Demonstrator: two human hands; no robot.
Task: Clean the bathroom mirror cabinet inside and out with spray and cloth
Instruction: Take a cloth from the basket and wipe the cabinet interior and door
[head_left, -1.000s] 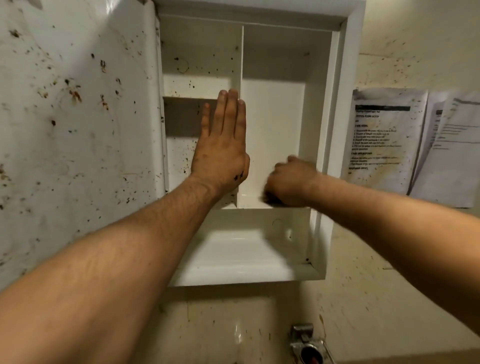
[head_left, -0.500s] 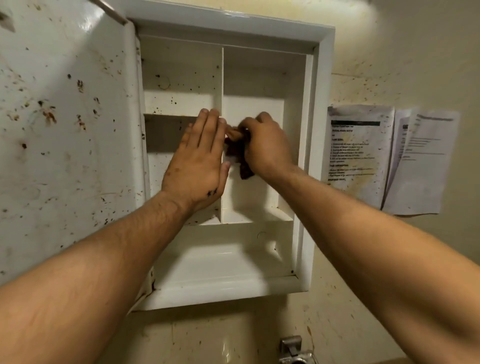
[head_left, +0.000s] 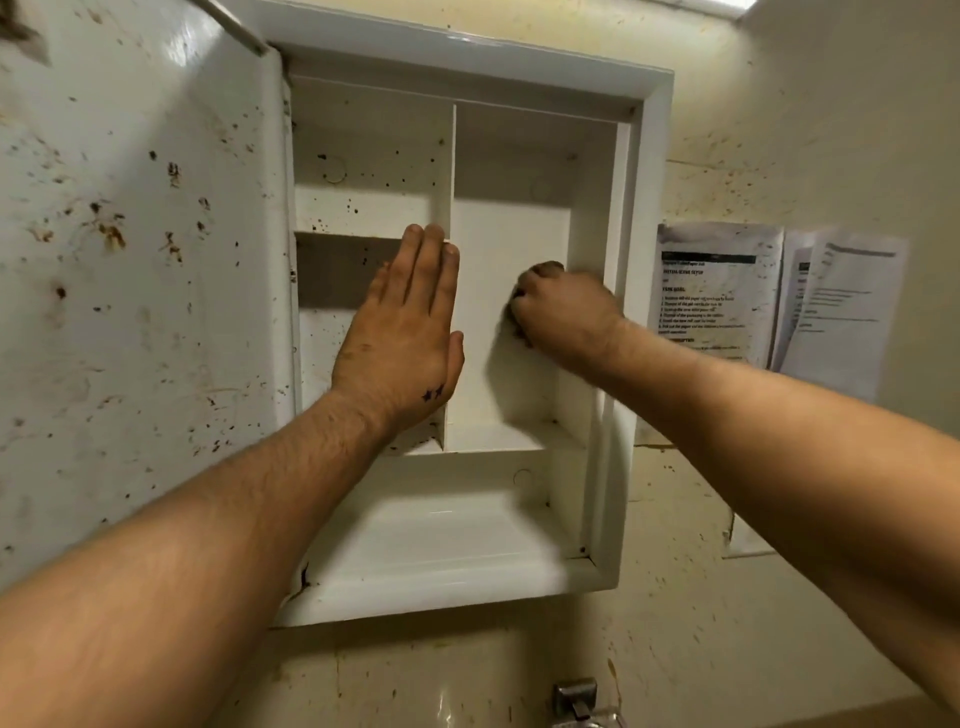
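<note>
In the open cabinet (head_left: 645, 260), dark specks (head_left: 319, 227) are lying on the upper left shelf (head_left: 358, 235); your left hand (head_left: 405, 332) is resting flat on the divider (head_left: 449, 171), your right hand (head_left: 566, 317) pressing a cloth (head_left: 519, 335) against the back wall (head_left: 498, 249).

White cabinet (head_left: 645, 291) open, speckled, seemingly dark cloth (head_left: 521, 336)

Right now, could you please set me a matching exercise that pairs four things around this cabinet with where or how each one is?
Things:
1. left hand
2. right hand
3. cabinet door
4. papers

States:
A. swung open, speckled with brown spots
B. hanging to the right of the cabinet
C. flat against the centre divider
D. curled round a dark cloth in the right compartment

Pairs: 1-C, 2-D, 3-A, 4-B.
</note>
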